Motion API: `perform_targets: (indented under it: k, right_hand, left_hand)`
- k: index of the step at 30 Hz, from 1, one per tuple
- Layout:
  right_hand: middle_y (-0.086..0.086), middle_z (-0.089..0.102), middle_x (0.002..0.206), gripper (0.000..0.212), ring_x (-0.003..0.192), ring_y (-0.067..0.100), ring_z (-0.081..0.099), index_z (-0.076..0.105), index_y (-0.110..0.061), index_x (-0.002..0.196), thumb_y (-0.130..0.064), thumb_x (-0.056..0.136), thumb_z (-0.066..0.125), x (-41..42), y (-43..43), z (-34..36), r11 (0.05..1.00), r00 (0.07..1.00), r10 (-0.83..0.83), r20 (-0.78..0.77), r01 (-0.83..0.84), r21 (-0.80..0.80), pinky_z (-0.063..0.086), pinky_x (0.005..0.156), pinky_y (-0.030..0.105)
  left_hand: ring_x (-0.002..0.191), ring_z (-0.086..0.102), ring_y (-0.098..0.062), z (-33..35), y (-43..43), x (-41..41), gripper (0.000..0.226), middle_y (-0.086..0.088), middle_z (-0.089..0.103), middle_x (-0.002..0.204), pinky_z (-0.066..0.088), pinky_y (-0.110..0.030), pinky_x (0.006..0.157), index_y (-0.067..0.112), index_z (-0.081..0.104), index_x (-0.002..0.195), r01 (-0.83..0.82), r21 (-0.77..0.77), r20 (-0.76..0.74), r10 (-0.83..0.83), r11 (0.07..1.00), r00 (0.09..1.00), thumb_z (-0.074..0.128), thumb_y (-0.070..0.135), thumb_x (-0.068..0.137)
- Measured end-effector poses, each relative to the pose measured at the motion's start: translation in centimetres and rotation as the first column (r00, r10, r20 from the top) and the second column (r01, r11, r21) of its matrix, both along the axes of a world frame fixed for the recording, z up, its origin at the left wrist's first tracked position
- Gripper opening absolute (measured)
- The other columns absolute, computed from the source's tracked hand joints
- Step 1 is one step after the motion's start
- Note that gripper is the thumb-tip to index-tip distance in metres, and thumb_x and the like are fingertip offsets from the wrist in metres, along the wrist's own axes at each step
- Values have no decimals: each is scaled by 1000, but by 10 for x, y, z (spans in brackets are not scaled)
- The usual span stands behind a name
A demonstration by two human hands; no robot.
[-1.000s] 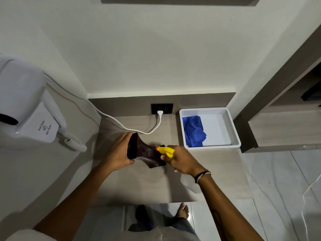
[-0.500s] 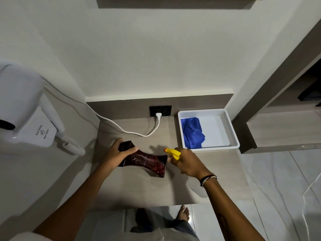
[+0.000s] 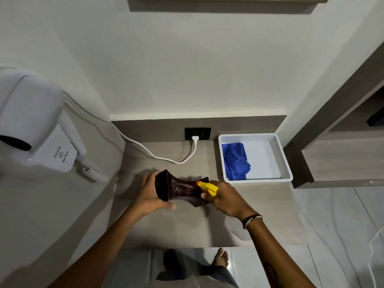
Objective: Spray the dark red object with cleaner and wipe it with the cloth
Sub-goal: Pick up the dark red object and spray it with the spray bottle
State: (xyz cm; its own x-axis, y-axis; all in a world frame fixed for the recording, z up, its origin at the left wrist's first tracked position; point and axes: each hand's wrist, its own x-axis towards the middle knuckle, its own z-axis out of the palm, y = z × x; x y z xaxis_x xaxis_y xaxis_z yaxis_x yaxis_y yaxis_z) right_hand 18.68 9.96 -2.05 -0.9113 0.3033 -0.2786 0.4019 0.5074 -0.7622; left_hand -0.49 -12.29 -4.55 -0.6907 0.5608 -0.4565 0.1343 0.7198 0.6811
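Dark red object (image 3: 180, 189) gripped by left hand (image 3: 148, 196); right hand (image 3: 225, 199) grips spray bottle (image 3: 207, 187) against it. Cloth (image 3: 234, 161) beyond it, unused: wiping remains.

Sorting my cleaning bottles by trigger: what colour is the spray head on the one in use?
Yellow with a red nozzle tip, on the spray head; head view.

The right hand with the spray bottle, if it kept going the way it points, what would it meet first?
Probably the dark red object: the right hand aims the yellow nozzle at its near end.
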Motion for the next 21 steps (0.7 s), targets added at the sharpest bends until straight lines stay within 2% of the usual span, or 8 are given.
perform_targets:
  k: [2,5,7,8,12,14,17,21]
  right_hand:
    - [-17,63,97,25,72,12,61,67,-35,127,-39,102,67,-1,-3,-1,1000,1000,17,-11,-18,-19,52,70,29]
    - [-14,69,99,33,65,22,71,65,-40,136,-41,103,64,-6,-8,6,997,998,63,-29,-63,-32,61,65,32]
    - [-14,71,101,34,65,16,68,62,-44,137,-41,103,64,-9,-10,7,998,997,66,-39,-66,-7,62,67,32]
    - [-11,73,104,33,70,13,68,61,-43,136,-42,103,64,-9,-10,5,999,998,50,-33,-50,11,63,73,37]
    - [3,74,121,40,105,30,71,62,-37,141,-46,102,61,-2,-1,-6,983,989,26,146,-52,177,58,91,43]
    - [5,74,119,41,107,32,70,63,-31,139,-49,103,59,5,3,-14,967,972,11,236,-71,245,58,90,43]
    - [8,75,112,43,101,33,71,67,-20,125,-55,100,62,17,11,-18,980,962,-69,263,17,196,59,87,43]
    - [13,74,101,26,89,38,70,66,-14,112,-35,98,66,30,30,-19,981,965,-195,178,190,43,61,84,54]
  left_hand:
    - [139,46,-26,2,2,2,129,0,43,149,47,-50,114,30,42,150,20,4,-100,-20,1000,995,98,37,34]
    - [130,49,-27,6,6,2,112,1,56,135,50,-48,105,25,51,143,72,8,-199,-69,997,978,91,31,39]
    - [123,53,-26,9,7,2,101,3,57,127,53,-44,99,24,55,134,93,28,-223,-84,995,971,87,29,38]
    - [121,54,-25,11,8,2,98,3,57,126,54,-44,98,24,56,132,101,38,-225,-90,994,970,87,28,38]
    - [121,54,-25,21,9,2,100,2,54,129,53,-46,100,23,55,134,119,35,-240,-107,992,965,86,27,38]
    - [122,53,-26,27,10,1,104,0,52,133,53,-47,101,21,53,138,125,15,-259,-117,992,959,85,29,38]
    - [124,53,-28,35,14,2,107,-2,53,135,53,-47,101,20,53,140,143,-13,-298,-141,990,944,86,32,39]
    - [129,52,-27,41,23,5,112,-1,52,141,51,-43,106,22,50,146,192,-52,-341,-198,980,919,93,30,43]
